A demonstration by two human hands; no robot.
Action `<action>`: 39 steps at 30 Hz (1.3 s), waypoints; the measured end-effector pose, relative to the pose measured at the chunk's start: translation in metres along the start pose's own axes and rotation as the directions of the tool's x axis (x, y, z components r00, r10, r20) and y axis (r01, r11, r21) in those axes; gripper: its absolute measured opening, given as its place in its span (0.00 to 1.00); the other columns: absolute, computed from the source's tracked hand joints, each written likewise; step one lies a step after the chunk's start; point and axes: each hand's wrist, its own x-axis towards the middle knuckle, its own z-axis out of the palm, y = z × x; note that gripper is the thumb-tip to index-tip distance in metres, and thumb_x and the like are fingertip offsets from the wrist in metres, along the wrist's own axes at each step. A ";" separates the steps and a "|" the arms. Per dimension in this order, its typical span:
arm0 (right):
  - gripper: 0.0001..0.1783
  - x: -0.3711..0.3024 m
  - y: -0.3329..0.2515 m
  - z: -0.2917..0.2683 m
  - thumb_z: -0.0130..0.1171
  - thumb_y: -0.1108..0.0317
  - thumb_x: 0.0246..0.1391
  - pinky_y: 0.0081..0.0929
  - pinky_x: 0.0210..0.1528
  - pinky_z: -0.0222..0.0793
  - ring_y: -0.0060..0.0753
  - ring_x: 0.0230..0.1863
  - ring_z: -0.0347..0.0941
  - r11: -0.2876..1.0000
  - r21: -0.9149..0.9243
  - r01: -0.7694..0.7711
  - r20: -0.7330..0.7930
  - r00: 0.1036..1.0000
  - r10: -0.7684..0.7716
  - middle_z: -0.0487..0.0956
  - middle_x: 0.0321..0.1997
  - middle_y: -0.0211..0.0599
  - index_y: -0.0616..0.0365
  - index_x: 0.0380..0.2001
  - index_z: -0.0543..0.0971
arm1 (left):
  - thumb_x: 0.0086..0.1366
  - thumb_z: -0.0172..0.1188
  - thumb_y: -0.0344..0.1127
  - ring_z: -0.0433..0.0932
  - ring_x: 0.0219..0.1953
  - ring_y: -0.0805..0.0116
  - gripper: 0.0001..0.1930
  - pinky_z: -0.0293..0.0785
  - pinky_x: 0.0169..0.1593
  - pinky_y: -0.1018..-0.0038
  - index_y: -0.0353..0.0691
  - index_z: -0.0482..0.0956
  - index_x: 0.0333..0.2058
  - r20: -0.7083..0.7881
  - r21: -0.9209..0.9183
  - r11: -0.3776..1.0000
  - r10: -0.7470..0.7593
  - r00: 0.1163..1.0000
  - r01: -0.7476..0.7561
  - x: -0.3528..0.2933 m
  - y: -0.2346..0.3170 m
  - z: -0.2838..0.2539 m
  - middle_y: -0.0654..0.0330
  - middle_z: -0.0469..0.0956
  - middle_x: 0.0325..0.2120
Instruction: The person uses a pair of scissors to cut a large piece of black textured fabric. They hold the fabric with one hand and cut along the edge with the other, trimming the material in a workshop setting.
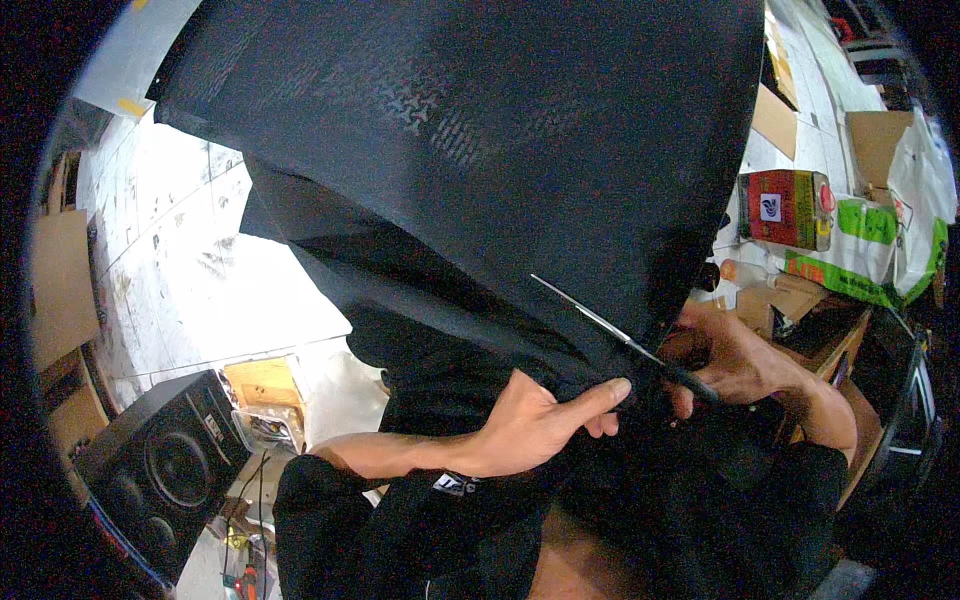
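Note:
A large black sheet of flexible material (560, 170), with a patch of raised texture, spreads from my lap up past the top of the view. My left hand (525, 425) pinches a fold of it near my lap, thumb stretched along the top. Scissors (607, 328) with long thin metal blades and dark handles are in my right hand (740, 365). Their blades lie nearly together over the sheet and point up and to the left. The fingers around the handles are partly hidden in shadow.
At the lower left stands a black speaker (180, 455) beside a small wooden box (265, 390). A red and yellow can (785, 210), a green and white bag (905, 240) and cardboard (775, 125) sit on the white tiled floor (210, 290) at the right.

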 end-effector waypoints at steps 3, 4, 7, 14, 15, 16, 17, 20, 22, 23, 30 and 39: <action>0.23 0.001 0.002 -0.006 0.67 0.63 0.57 0.29 0.33 0.74 0.30 0.31 0.79 0.999 -0.023 -0.030 0.047 0.998 0.031 0.81 0.31 0.39 0.65 0.47 0.68 | 0.69 0.60 0.37 0.78 0.23 0.75 0.12 0.75 0.29 0.77 0.34 0.78 0.31 0.002 0.011 1.000 -0.026 1.000 0.026 -0.002 0.000 -0.002 0.61 0.80 0.21; 0.24 0.002 0.002 -0.007 0.67 0.63 0.57 0.28 0.33 0.74 0.31 0.32 0.80 0.994 -0.092 -0.054 0.047 0.997 0.059 0.81 0.31 0.40 0.66 0.48 0.68 | 0.69 0.60 0.37 0.78 0.23 0.75 0.12 0.76 0.29 0.77 0.34 0.78 0.31 0.007 0.024 0.999 -0.039 0.999 0.039 -0.001 0.002 -0.002 0.61 0.80 0.21; 0.26 0.009 0.001 -0.007 0.66 0.66 0.55 0.26 0.33 0.76 0.31 0.35 0.80 0.953 -0.288 -0.094 -0.001 0.995 0.098 0.82 0.32 0.45 0.67 0.50 0.66 | 0.69 0.60 0.38 0.79 0.23 0.75 0.12 0.76 0.29 0.76 0.34 0.79 0.31 0.012 0.079 0.996 -0.031 0.999 0.030 -0.004 0.001 -0.003 0.62 0.80 0.22; 0.26 0.010 0.017 -0.011 0.67 0.66 0.54 0.26 0.33 0.77 0.29 0.33 0.80 0.962 -0.274 -0.003 -0.008 1.000 0.001 0.83 0.31 0.43 0.69 0.46 0.65 | 0.69 0.61 0.37 0.78 0.23 0.75 0.11 0.76 0.28 0.77 0.35 0.79 0.30 0.051 0.058 0.997 0.043 0.998 -0.045 -0.003 -0.003 -0.002 0.62 0.80 0.21; 0.25 0.011 0.014 -0.011 0.65 0.64 0.56 0.26 0.34 0.77 0.30 0.34 0.80 0.954 -0.299 -0.030 0.006 0.999 0.034 0.83 0.31 0.44 0.70 0.46 0.66 | 0.69 0.61 0.37 0.78 0.23 0.76 0.11 0.75 0.28 0.77 0.35 0.79 0.31 0.049 0.051 0.998 0.038 0.998 -0.041 -0.004 -0.004 -0.002 0.62 0.80 0.21; 0.24 0.011 0.015 -0.013 0.63 0.61 0.59 0.26 0.36 0.77 0.31 0.34 0.80 0.950 -0.311 -0.039 0.035 0.998 0.053 0.83 0.31 0.45 0.71 0.45 0.67 | 0.69 0.60 0.37 0.78 0.23 0.76 0.11 0.75 0.28 0.78 0.35 0.79 0.31 0.052 0.050 0.998 0.034 0.998 -0.036 -0.004 -0.004 -0.002 0.62 0.80 0.21; 0.24 0.012 0.016 -0.015 0.60 0.59 0.61 0.26 0.37 0.77 0.32 0.35 0.80 0.946 -0.322 -0.046 0.065 0.995 0.071 0.83 0.31 0.46 0.72 0.44 0.68 | 0.69 0.60 0.37 0.78 0.23 0.76 0.10 0.75 0.28 0.78 0.36 0.79 0.31 0.052 0.072 0.997 0.035 0.998 -0.038 -0.004 -0.003 -0.002 0.63 0.80 0.22; 0.26 0.012 0.020 -0.014 0.50 0.53 0.67 0.28 0.41 0.77 0.34 0.35 0.80 0.965 -0.263 -0.009 0.088 0.996 0.034 0.82 0.30 0.47 0.74 0.43 0.71 | 0.69 0.60 0.36 0.78 0.24 0.77 0.10 0.74 0.28 0.79 0.36 0.78 0.32 0.060 0.107 0.993 0.033 0.998 -0.040 -0.004 0.001 -0.004 0.64 0.80 0.22; 0.25 0.009 0.022 -0.004 0.47 0.53 0.68 0.29 0.40 0.76 0.35 0.34 0.80 0.982 -0.184 0.045 0.009 0.999 -0.044 0.83 0.30 0.48 0.72 0.42 0.73 | 0.69 0.60 0.36 0.79 0.24 0.77 0.09 0.74 0.28 0.79 0.37 0.78 0.32 0.076 0.100 0.995 0.021 0.997 -0.029 -0.003 -0.003 -0.006 0.64 0.80 0.22; 0.24 0.009 0.022 -0.003 0.46 0.54 0.69 0.29 0.40 0.76 0.36 0.34 0.80 0.984 -0.167 0.069 0.005 0.998 -0.069 0.83 0.31 0.48 0.71 0.43 0.75 | 0.69 0.60 0.36 0.78 0.24 0.78 0.09 0.74 0.28 0.79 0.37 0.78 0.32 0.082 0.093 0.995 0.036 0.996 -0.044 -0.003 -0.005 -0.006 0.64 0.80 0.22; 0.46 0.024 0.030 -0.008 0.70 0.77 0.47 0.28 0.31 0.77 0.28 0.28 0.80 0.988 -0.146 -0.051 -0.059 0.997 0.043 0.82 0.32 0.41 0.65 0.64 0.53 | 0.70 0.60 0.36 0.77 0.24 0.79 0.08 0.73 0.28 0.80 0.37 0.78 0.39 0.111 0.052 0.996 0.060 0.992 -0.066 -0.003 0.001 -0.003 0.65 0.79 0.23; 0.25 0.022 0.025 0.000 0.43 0.61 0.63 0.31 0.45 0.72 0.34 0.38 0.78 0.996 -0.057 -0.072 -0.005 0.997 0.072 0.81 0.42 0.50 0.67 0.57 0.57 | 0.70 0.58 0.35 0.77 0.25 0.80 0.09 0.73 0.28 0.81 0.37 0.78 0.43 0.158 0.126 0.988 0.072 0.985 -0.092 -0.004 0.002 -0.006 0.66 0.78 0.23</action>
